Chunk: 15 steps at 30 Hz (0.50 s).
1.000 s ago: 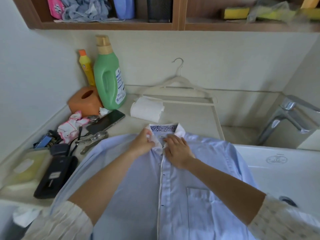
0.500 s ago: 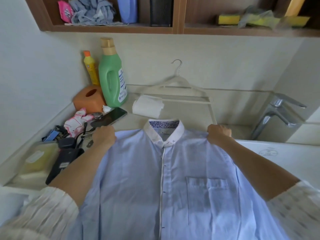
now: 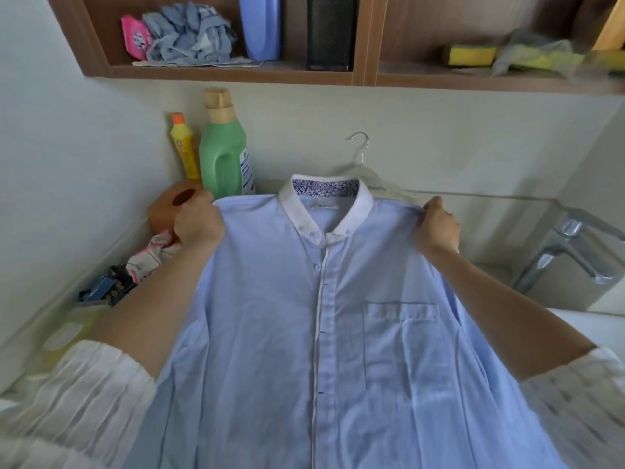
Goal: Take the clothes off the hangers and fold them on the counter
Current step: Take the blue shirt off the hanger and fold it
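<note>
Now the left hand (image 3: 198,221) and the right hand (image 3: 436,225) are each pinching a shoulder of the light blue button-up shirt with a white collar (image 3: 324,316), holding it spread across the frame's centre. Judging ahead, swinging it could be knocking the tall green plastic detergent bottle (image 3: 223,150) at upper left, or dragging the white hanger (image 3: 368,170) behind the collar.

Light-blue, white-collared shirt (image 3: 270,316), front up, buttoned.

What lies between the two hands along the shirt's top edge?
In the head view, the white collar sits between the left hand and right hand.
</note>
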Tool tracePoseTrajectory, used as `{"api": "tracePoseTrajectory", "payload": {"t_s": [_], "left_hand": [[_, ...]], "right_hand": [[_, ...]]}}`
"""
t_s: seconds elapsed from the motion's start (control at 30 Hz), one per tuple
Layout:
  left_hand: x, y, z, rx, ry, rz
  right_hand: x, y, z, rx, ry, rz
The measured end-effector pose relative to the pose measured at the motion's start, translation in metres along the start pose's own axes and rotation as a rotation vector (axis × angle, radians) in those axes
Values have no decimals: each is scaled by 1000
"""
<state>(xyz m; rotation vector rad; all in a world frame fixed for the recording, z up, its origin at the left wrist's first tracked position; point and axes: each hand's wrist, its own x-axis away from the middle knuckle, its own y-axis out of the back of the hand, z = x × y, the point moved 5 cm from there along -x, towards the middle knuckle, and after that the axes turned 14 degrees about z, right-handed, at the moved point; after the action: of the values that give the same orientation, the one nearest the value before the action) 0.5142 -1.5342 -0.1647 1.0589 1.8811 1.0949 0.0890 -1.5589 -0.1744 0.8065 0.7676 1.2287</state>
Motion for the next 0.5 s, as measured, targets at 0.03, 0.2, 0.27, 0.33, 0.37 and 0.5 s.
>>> {"api": "tracePoseTrajectory", "payload": {"t_s": [0.03, 0.2, 0.27, 0.33, 0.37, 0.5], "left_hand": [[-4, -1, -1, 31, -5, -13], [-27, -22, -1, 126, -17, -23], [-43, -43, 1, 215, 1, 43], [-50, -70, 5, 239, 2, 211], [-54, -85, 8, 228, -23, 323], [-55, -104, 16, 219, -169, 512]], "right_hand": [[-6, -2, 2, -14, 11, -16], [-33, -13, 5, -32, -13, -28], [-47, -20, 1, -84, -64, -29], [-56, -38, -11, -103, -130, 81], [-60, -54, -17, -87, -166, 196], [-50, -97, -19, 32, -174, 406]]}}
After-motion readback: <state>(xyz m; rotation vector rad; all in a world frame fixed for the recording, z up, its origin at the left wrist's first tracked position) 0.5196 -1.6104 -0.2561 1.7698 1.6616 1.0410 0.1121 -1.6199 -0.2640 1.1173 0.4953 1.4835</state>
